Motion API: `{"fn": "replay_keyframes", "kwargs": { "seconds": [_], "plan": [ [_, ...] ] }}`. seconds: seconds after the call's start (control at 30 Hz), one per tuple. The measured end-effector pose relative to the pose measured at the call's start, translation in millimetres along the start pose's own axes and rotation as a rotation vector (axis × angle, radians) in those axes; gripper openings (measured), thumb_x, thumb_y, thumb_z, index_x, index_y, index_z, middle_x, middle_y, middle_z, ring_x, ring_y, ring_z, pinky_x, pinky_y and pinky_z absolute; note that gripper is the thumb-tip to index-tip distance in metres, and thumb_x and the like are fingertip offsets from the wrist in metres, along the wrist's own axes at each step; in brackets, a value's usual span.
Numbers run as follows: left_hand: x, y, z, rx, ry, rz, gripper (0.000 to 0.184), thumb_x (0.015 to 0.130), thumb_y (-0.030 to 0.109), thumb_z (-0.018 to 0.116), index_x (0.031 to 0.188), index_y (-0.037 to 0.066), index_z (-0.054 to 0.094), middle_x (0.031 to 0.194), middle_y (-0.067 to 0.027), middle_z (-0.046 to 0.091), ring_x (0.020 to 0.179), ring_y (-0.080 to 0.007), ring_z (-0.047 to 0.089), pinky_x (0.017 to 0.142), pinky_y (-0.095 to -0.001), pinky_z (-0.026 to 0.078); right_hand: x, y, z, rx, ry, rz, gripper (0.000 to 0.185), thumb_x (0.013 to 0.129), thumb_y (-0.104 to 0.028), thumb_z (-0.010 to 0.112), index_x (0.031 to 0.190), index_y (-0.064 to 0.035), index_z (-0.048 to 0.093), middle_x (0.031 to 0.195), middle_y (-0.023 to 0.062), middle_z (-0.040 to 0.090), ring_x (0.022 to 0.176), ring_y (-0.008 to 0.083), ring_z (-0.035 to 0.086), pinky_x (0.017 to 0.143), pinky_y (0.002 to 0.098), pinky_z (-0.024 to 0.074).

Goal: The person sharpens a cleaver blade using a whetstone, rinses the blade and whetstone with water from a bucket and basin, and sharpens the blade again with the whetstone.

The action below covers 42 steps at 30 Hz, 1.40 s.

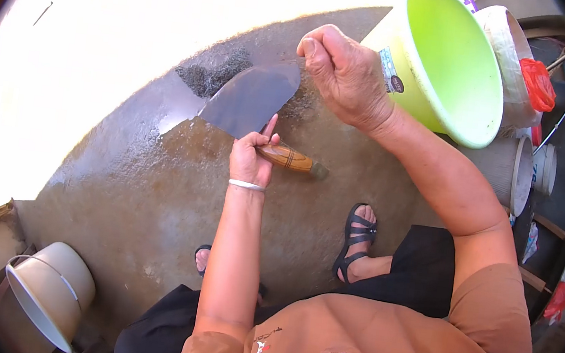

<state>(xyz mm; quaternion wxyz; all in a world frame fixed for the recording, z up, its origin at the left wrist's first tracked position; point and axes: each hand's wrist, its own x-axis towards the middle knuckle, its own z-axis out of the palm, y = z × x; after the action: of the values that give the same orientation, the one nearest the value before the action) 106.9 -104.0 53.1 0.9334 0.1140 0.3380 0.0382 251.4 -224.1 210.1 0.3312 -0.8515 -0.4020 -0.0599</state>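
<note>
My left hand [252,159], with a pale bangle at the wrist, is closed around the neck of a cleaver [253,100]. Its broad grey blade points up and away, and its striped wooden handle [288,157] sticks out to the right. Above the blade's right end, my right hand [346,76] is raised with fingers curled into a fist or pinch. Whatever those fingers may hold is hidden or too small to make out. A dark, rough patch [214,74] shows on the wet floor [167,212] just beyond the blade.
A large green bucket [407,58] lies tipped beside my right forearm. Behind it are a whitish container [503,41], a red plastic bag [537,85] and a grey bucket [506,171]. At lower left lies a cream bucket [61,287] with a wire handle. My sandalled foot [359,237] is below.
</note>
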Motion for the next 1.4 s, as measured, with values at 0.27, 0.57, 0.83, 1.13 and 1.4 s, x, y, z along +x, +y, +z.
{"fn": "replay_keyframes", "kwargs": {
  "seconds": [0.27, 0.57, 0.83, 1.13, 1.4],
  "plan": [
    [3.0, -4.7, 38.2, 0.070, 0.116, -0.003, 0.013, 0.088, 0.009, 0.057, 0.101, 0.005, 0.054, 0.106, -0.0081, 0.065, 0.104, -0.0291, 0.063, 0.047, -0.0246, 0.043, 13.5, 174.9, -106.5, -0.002, 0.018, 0.754, 0.031, 0.091, -0.029, 0.049, 0.083, -0.0018, 0.059, 0.065, 0.0030, 0.054, 0.057, 0.0127, 0.051, 0.056, 0.0290, 0.0450],
    [-9.6, -4.8, 15.0, 0.128, 0.147, -0.036, 0.034, 0.094, 0.015, 0.055, 0.126, 0.008, 0.045, 0.121, -0.0065, 0.058, 0.114, -0.0268, 0.058, 0.052, -0.0247, 0.043, -58.2, 318.0, -69.4, 0.030, -0.648, 1.464, 0.061, 0.097, -0.038, 0.036, 0.141, 0.0018, 0.025, 0.122, 0.0212, 0.051, 0.083, 0.0292, 0.062, 0.073, 0.0383, 0.0561],
    [-9.2, -15.8, 27.0, -0.059, 0.123, -0.022, 0.029, 0.088, 0.000, 0.057, 0.116, 0.001, 0.049, 0.117, -0.0107, 0.058, 0.123, -0.0302, 0.050, 0.061, -0.0262, 0.047, -18.9, 205.7, -16.2, 1.042, 0.024, 1.277, 0.033, 0.096, -0.036, 0.045, 0.104, -0.0074, 0.059, 0.087, 0.0107, 0.063, 0.072, 0.0201, 0.061, 0.066, 0.0346, 0.0532],
    [6.2, -37.7, 60.6, 0.058, -0.162, -0.149, 0.043, 0.079, -0.011, 0.053, 0.121, -0.004, 0.046, 0.120, -0.0146, 0.056, 0.116, -0.0253, 0.054, 0.074, -0.0296, 0.051, 19.3, 0.3, -98.8, 0.925, -0.420, 0.657, 0.042, 0.101, -0.030, 0.033, 0.099, 0.0018, 0.060, 0.088, 0.0121, 0.064, 0.075, 0.0156, 0.063, 0.072, 0.0286, 0.0526],
    [0.8, -22.6, 38.0, -0.165, -0.569, -0.158, 0.061, 0.089, 0.040, 0.060, 0.135, 0.008, 0.036, 0.133, -0.0133, 0.046, 0.125, -0.0265, 0.044, 0.104, -0.0420, 0.040, -39.0, -16.2, 64.0, 0.100, -0.819, -0.243, 0.070, 0.098, -0.049, 0.023, 0.141, 0.0065, 0.025, 0.147, 0.0255, 0.024, 0.140, 0.0339, 0.020, 0.115, 0.0402, 0.0140]
  ]
}}
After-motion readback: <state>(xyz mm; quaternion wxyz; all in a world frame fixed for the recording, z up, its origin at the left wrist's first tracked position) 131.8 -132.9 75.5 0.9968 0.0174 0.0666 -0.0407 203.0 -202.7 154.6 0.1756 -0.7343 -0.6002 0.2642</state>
